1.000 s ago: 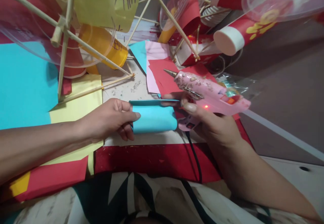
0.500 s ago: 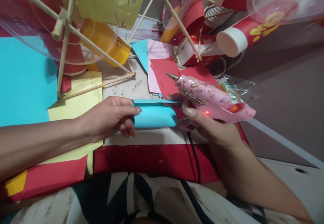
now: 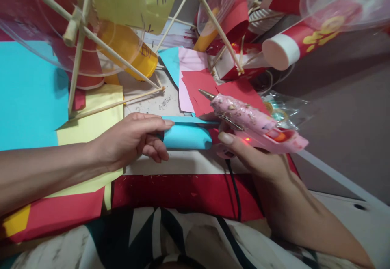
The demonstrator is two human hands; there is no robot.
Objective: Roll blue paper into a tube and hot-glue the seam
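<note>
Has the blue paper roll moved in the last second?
Yes, slightly: the blue paper roll has shifted upward in the picture, farther from the red strip near the person's lap.

Our table [image 3: 189, 162] has a pale, smudged top, with a dark red strip [image 3: 183, 194] dotted with specks along the edge nearest us. To the left we see pale yellow paper [image 3: 105, 133] overlapping with a large blue sheet [image 3: 30, 94], and red paper [image 3: 67, 204] nearer us. A wooden stick [image 3: 118, 106] crosses the yellow paper. Farther back, in the middle, red paper pieces [image 3: 198, 88] overlap pink paper [image 3: 187, 96]; a clear plastic packet [image 3: 288, 112] sits to their right. We cannot tell whether the folded blue paper [image 3: 187, 138] touches the table.
</note>
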